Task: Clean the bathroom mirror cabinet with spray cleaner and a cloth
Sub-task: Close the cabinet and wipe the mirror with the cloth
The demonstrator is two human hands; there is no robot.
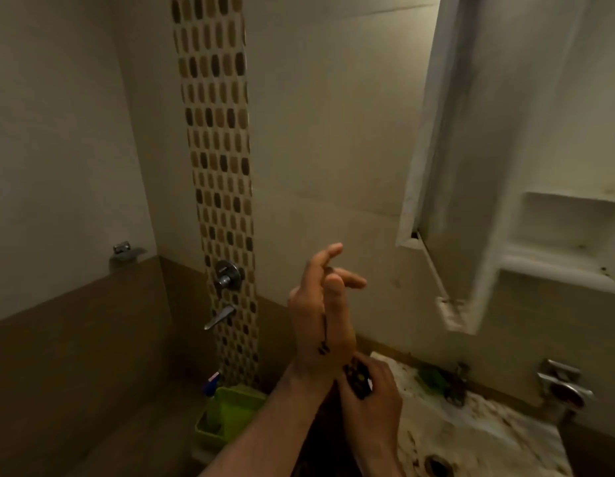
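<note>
The cabinet (557, 235) is running off the top and right edges, its door (471, 166) blurring. The right hand (371, 397) is half covering an unidentifiable dark thing (358, 378).

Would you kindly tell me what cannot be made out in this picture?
Head view:
- Dark object in the right hand: blurred, half covered by the hand; what it is, unclear.
- Mirror cabinet: motion-blurred, cut off by the right edge.
- Bottle in the green basket: mostly hidden by the basket wall.
</note>
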